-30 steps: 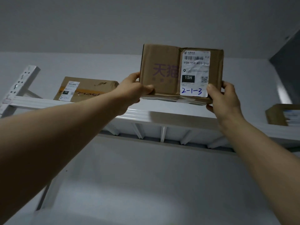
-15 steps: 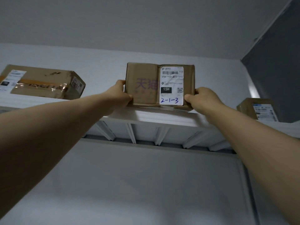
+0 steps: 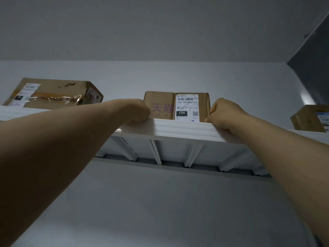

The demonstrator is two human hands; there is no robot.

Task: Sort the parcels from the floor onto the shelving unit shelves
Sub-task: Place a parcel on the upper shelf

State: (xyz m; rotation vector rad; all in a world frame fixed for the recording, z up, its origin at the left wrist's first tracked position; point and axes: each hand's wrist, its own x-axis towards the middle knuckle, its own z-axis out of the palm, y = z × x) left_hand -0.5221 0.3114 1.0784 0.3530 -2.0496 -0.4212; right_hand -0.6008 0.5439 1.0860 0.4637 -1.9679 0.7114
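Step in hand: seat the parcel on the top shelf, between the two boxes already stored there.

1. Check the gap. The left box (image 3: 53,93) lies well apart from my left hand (image 3: 140,111). The parcel (image 3: 160,101) stands upright at mid-shelf with its label (image 3: 187,106) facing me. Its lower edge is hidden behind the shelf lip (image 3: 178,128), so I judge that it rests on the shelf board. The right box (image 3: 309,118) lies well apart from my right hand (image 3: 220,113). Neither side needs clearing.

2. Push the parcel straight back with equal pressure from both hands. Uneven pressure would turn it and swing the label away from the aisle.

3. Keep the label square to the front, so that the code reads from below.

4. Release only when the parcel's weight is fully on the board. The reach is overhead, and a parcel left on the lip could tip forward onto me.

Hand state, left to right:
- Left hand: fingers curled, knuckles on the lip, pressed against the parcel's lower left corner.
- Right hand: fingers curled, thumb at the parcel's lower right edge.
- The hands are apart, with the parcel clamped between them. The fingertips are hidden, so I cannot tell how far they wrap behind it.
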